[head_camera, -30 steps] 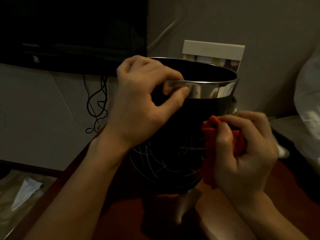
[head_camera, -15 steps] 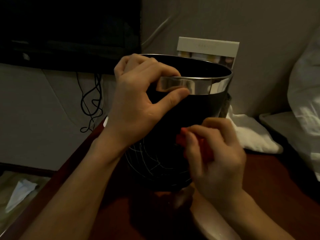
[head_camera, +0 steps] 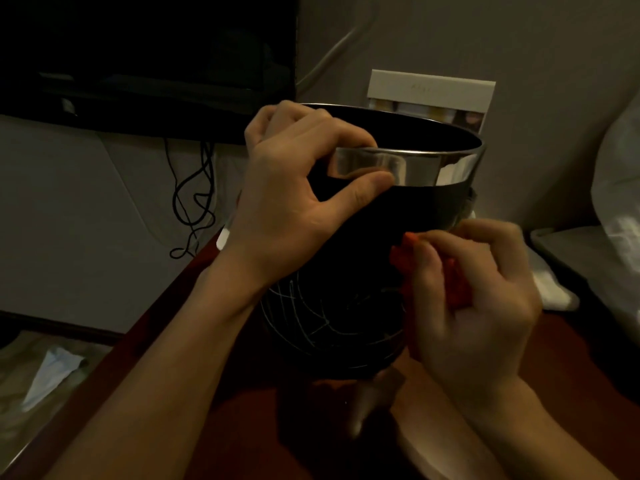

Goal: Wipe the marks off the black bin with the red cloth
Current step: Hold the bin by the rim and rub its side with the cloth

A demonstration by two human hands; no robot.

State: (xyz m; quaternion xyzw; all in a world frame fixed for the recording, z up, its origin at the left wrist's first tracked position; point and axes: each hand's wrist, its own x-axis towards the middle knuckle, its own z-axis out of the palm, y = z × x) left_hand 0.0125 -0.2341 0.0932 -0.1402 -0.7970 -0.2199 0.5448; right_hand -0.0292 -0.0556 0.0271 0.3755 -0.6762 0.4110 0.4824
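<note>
- The right hand (head_camera: pixel 474 299), fingers bunched round the red cloth (head_camera: pixel 457 285), has swept back right across the black bin (head_camera: pixel 363 230).
- The left hand (head_camera: pixel 294 195) keeps pinching the bin's chrome rim (head_camera: pixel 415 168).
- White scribbles (head_camera: pixel 311 320) low on the bin remain, so wiping looks unfinished.

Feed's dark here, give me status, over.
Left hand grips bin rim. Right hand holds red cloth against bin. White marks remain low. Nothing blocking.

Looks like a dim bedroom or hotel room. Shown by a dark flat screen (head_camera: pixel 145 46) mounted on a plain wall, loose black cables (head_camera: pixel 194 202) hanging beneath it, a reddish-brown wooden desk (head_camera: pixel 571 368) against the wall, white bedding (head_camera: pixel 620 188) bunched at the right edge, a small standing card (head_camera: pixel 431 95) at the back, and crumpled paper (head_camera: pixel 52 372) on the floor.
</note>
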